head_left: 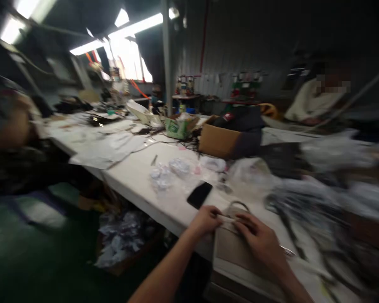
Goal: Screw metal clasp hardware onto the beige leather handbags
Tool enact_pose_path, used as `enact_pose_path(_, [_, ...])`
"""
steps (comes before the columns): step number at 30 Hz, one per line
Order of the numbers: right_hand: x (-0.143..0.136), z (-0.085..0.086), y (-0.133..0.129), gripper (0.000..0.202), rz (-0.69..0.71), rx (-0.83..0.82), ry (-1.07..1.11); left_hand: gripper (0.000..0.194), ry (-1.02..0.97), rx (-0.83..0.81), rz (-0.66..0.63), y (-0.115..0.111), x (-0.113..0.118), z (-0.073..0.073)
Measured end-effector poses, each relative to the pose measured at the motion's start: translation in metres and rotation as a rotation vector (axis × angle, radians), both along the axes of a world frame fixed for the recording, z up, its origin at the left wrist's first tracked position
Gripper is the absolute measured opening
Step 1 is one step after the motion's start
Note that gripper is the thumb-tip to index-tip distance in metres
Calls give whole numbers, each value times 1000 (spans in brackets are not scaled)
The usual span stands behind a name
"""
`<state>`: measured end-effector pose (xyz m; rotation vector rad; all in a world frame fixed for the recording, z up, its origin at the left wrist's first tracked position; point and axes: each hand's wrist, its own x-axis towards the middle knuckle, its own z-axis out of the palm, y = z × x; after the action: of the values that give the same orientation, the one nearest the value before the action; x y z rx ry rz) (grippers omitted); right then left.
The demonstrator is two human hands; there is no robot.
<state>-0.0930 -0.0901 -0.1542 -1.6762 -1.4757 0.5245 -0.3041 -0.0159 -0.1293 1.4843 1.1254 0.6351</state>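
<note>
A beige-brown bag (pixel 236 250) with a curved handle (pixel 239 203) stands at the table's front edge, low in the view. My left hand (pixel 206 219) pinches the near left corner of its top edge, fingers curled. On the top beside the handle lies my right hand (pixel 255 235), its fingers bent onto the bag's upper edge. Motion blur hides the exact fingertip contact. A black phone (pixel 200 195) lies flat on the white table (pixel 139 172), just beyond my left hand.
Clear plastic bags (pixel 249 174) and dark straps lie beyond and right of the bag. A cardboard box (pixel 219 141) and a green carton (pixel 178 127) stand farther back. One person (pixel 316 101) is at the back right, another (pixel 9 122) at the left. A box of scraps (pixel 123 240) sits below.
</note>
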Motion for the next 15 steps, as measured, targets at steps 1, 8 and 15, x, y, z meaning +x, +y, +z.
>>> enact_pose_path(1, [5,7,-6,38,33,-64,71,32,16,-28,-15,7,2,-8])
enact_pose_path(8, [-5,11,4,22,101,-182,307,28,-30,58,-104,18,3,-38])
enact_pose_path(15, [-26,17,14,16,159,-141,249,27,-16,88,-75,17,3,-38])
